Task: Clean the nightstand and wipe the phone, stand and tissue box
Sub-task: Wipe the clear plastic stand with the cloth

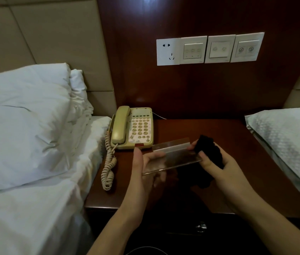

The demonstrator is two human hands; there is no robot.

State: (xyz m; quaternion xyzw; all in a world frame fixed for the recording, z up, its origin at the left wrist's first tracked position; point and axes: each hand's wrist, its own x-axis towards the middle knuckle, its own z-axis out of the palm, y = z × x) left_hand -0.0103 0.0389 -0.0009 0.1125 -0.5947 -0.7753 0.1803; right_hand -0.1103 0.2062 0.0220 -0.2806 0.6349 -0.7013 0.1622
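Observation:
A clear acrylic stand (173, 156) is held flat above the dark wooden nightstand (219, 129). My left hand (141, 166) grips its left end, fingers under the plastic and thumb along the edge. My right hand (213, 162) holds a black cloth (208, 148) and presses it against the stand's right end. A beige corded phone (132, 127) sits at the back left of the nightstand, its coiled cord (108, 162) hanging down the left side. No tissue box is in view.
A bed with white pillows (22, 115) lies left of the nightstand, and another pillow (289, 137) lies to the right. A socket and switch panels (210, 49) are on the wooden wall behind. A drawer handle (201, 226) shows below the nightstand's front edge.

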